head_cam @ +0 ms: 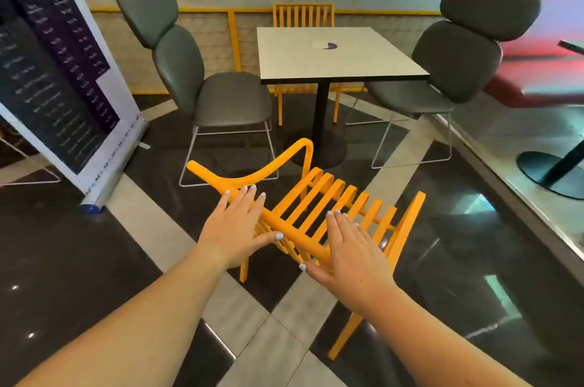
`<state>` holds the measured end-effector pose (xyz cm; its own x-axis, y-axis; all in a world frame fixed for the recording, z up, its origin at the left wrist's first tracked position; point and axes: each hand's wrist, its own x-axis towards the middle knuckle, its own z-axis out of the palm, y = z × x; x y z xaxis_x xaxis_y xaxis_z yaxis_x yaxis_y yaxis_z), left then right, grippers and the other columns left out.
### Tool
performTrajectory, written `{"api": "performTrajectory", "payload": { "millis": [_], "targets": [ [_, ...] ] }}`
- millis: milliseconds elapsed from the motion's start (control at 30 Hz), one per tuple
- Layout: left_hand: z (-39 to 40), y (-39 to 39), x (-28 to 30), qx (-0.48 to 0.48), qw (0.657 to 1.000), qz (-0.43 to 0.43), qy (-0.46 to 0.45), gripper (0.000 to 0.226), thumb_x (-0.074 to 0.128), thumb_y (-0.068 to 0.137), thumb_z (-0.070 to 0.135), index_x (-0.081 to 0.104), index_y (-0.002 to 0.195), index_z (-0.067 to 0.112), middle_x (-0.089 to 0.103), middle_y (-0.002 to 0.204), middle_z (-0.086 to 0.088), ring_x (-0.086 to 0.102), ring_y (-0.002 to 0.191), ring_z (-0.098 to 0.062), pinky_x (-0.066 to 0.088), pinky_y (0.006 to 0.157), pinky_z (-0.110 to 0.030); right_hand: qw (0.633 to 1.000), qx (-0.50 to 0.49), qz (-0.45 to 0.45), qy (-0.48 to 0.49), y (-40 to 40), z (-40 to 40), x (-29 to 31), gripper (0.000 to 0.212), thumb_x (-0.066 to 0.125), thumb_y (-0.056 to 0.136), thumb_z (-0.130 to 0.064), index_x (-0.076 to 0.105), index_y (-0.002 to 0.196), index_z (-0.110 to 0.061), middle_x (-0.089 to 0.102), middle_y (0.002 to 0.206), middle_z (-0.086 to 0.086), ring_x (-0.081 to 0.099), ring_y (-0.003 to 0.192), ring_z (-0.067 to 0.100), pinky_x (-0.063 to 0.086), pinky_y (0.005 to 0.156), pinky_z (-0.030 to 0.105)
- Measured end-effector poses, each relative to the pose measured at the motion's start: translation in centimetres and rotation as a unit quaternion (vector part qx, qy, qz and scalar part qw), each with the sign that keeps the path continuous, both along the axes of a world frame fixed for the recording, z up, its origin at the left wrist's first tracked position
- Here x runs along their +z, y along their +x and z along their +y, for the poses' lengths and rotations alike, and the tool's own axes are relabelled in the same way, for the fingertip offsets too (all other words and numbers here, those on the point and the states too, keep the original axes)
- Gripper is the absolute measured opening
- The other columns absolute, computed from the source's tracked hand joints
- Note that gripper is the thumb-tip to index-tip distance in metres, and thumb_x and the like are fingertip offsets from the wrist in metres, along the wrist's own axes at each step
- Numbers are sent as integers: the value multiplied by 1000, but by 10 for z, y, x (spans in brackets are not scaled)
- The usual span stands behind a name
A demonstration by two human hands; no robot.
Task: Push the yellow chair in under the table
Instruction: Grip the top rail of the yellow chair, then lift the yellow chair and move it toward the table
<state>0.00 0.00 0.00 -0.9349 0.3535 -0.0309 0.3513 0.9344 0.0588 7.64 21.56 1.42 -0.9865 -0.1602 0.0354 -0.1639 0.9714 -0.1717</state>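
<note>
That yellow chair (319, 209) looks like painted metal slats on a tube frame, so expect it to be rigid and moderately heavy, with a smooth, slightly slick finish (my guess from the sheen, not something you can confirm here). It won't flex, so any push goes straight into the legs, and on this glossy tiled floor (94, 254) it'll probably scrape or skate rather than tip. The best place to take hold is the top rail of the backrest, which is right under your fingertips.

Your left hand (235, 228) is flat, palm down, fingers (249, 197) spread and extended over the rail's left end near the curved armrest, thumb tucked toward the slats. Your right hand (350, 247) mirrors it farther along the rail, fingers straight, thumb out to the side. Neither hand is wrapped around anything; both are open, resting on or just above the rail (can't tell which).

The chair sits just past your fingertips, well short of the table (335, 55), which stands beyond it between two grey chairs (202, 83). Both forearms reach forward, nearly straight.
</note>
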Motion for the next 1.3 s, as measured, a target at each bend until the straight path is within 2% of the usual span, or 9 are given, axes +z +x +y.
{"api": "performTrajectory", "payload": {
  "millis": [100, 233, 367, 500, 600, 667, 867, 1033, 1300],
  "targets": [
    [-6, -16, -10, -59, 997, -41, -12, 83, 32, 77, 74, 31, 140, 20, 31, 151, -3, 19, 140, -21, 11, 114, -46, 997, -65, -40, 14, 1, -18, -17, 62, 52, 85, -54, 35, 130, -14, 54, 125, 6, 54, 109, 24, 49, 86, 37],
    [-5, -38, -18, -81, 995, -46, -14, 74, 51, 77, 65, 39, 134, 19, 43, 141, -2, 30, 135, -23, 21, 112, -47, 996, -86, -21, 26, -4, -26, -36, 35, 51, 90, -43, 48, 112, -16, 60, 107, 4, 57, 94, 21, 49, 77, 34],
    [-1, -62, -19, -81, 992, -68, -70, 59, 49, 80, 64, 51, 117, 18, 54, 122, -2, 38, 127, -24, 25, 111, -47, 992, -122, -25, 18, -11, -20, -53, 33, 47, 91, -45, 48, 107, -17, 61, 104, 4, 58, 93, 22, 49, 75, 34],
    [-11, -87, -22, -96, 990, -75, -75, 42, 52, 75, 67, 45, 82, 26, 50, 87, 7, 45, 86, -11, 30, 107, -44, 994, -106, 7, 19, -15, -12, -67, 38, 40, 89, -55, 48, 99, -20, 62, 94, 1, 59, 84, 20, 45, 65, 30],
    [-17, -99, -27, -128, 988, -55, -65, 40, 54, 72, 68, 40, 73, 30, 50, 77, 12, 45, 74, -6, 40, 80, -28, 994, -102, 23, 24, -17, -10, -70, 39, 38, 89, -57, 48, 97, -21, 63, 87, 0, 60, 77, 19, 44, 61, 30],
    [-15, -100, -30, -145, 986, -37, -67, 39, 54, 72, 68, 41, 72, 31, 50, 75, 13, 45, 71, -5, 35, 68, -23, 994, -105, 37, 21, -16, -7, -69, 39, 42, 88, -57, 51, 95, -20, 64, 81, 0, 61, 71, 19, 46, 58, 31],
    [17, -90, -35, -133, 990, -15, -43, 43, 48, 70, 74, 38, 70, 32, 48, 72, 14, 43, 69, -5, 32, 68, -25, 991, -95, 61, 71, -22, 38, -59, 42, 82, 56, -48, 53, 57, -18, 54, 42, -2, 51, 34, 17, 41, 30, 28],
    [65, -77, -42, -91, 995, 5, -31, 47, 41, 67, 80, 36, 68, 33, 41, 67, 16, 40, 66, -4, 30, 65, -25, 991, -47, 89, 88, -33, 102, -61, 43, 84, 54, -46, 51, 56, -18, 53, 42, -2, 51, 33, 16, 41, 30, 27],
    [184, -47, -49, 33, 999, 12, -12, 51, 37, 66, 82, 40, 73, 32, 47, 73, 15, 42, 71, -6, 33, 71, -26, 988, 69, 90, 104, -70, 245, -58, 47, 87, 44, -49, 50, 53, -21, 50, 38, -2, 48, 30, 13, 33, 28, 20]
  ]
}}
